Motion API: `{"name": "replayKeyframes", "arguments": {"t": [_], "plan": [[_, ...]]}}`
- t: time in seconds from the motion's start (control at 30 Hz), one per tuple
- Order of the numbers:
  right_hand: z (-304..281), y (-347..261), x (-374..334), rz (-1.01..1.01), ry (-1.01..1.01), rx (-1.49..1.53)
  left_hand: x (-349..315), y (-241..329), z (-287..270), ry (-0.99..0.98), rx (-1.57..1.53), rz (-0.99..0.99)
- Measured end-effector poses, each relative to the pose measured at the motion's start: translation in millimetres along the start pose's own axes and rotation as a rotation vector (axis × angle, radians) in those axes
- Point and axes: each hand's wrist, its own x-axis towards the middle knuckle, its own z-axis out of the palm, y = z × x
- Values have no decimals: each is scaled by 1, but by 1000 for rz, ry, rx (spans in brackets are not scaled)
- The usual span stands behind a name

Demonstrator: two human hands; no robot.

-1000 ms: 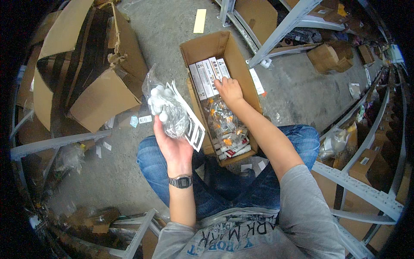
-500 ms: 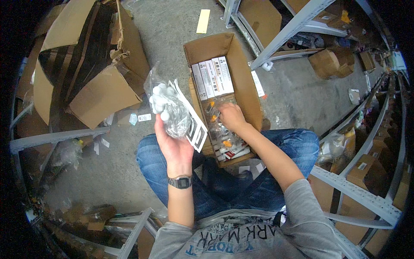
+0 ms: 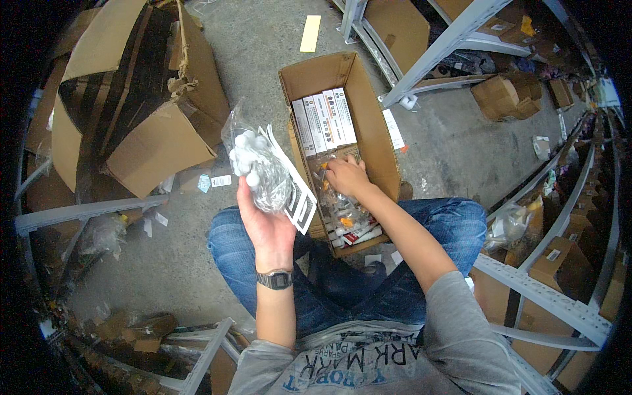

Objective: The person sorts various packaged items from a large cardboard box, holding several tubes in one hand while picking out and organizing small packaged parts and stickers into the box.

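Observation:
My left hand [image 3: 266, 220] is closed round a clear plastic bag of white balls [image 3: 253, 161], held left of an open cardboard box. White printed cards [image 3: 289, 174] stand along the bag's right side. Inside the cardboard box [image 3: 378, 125] is my right hand [image 3: 347, 176], its fingers bent down onto clear plastic bags with orange parts [image 3: 345, 212]. What its fingertips grip, if anything, is hidden. Several white cartons [image 3: 324, 122] lie in a row at the box's far end. White tubes [image 3: 361, 237], one with red, lie at the near end.
A large torn cardboard box [image 3: 158, 145] stands at the left. Grey metal shelving [image 3: 441, 49] rises at the far right, with more rails [image 3: 540, 296] at the near right. A small brown carton [image 3: 507, 97] and a yellow card [image 3: 310, 34] lie on the concrete floor.
My right hand has shifted slightly left within the box, and its fingers have spread a little over the bags. My left hand holds the bag of white balls almost where it was.

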Motion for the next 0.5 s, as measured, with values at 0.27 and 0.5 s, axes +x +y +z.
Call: {"name": "replayKeyframes", "arguments": {"t": [0.27, 0.5], "plan": [[5, 11, 9, 75, 3, 68, 1, 0, 4, 20, 21, 16], [14, 9, 30, 389, 356, 113, 2, -1, 1, 25, 22, 20]]}}
